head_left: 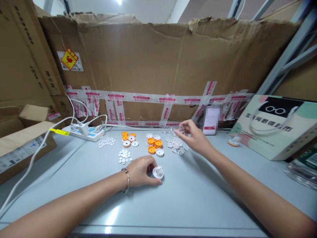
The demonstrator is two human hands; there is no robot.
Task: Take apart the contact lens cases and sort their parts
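My left hand (144,171) is closed around the side of a round white cap (158,173) near the table's middle. Small whitish pieces sit inside this cap. Farther back on the right, my right hand (192,134) pinches a clear plastic cup-shaped piece (177,130). Below its fingers lies a pile of small translucent parts (175,145). Between the hands, orange round caps (158,143) and white ones stand in a group. Small white discs (124,156) lie just beyond my left wrist, which wears a silver bangle.
More orange and white rings (129,138) and a heap of small white parts (107,142) lie back left. A power strip (85,132) with cables stands behind them. A phone (211,120), an orange-based clear piece (234,141) and a printed box (264,127) are at right. Cardboard (148,59) walls the back.
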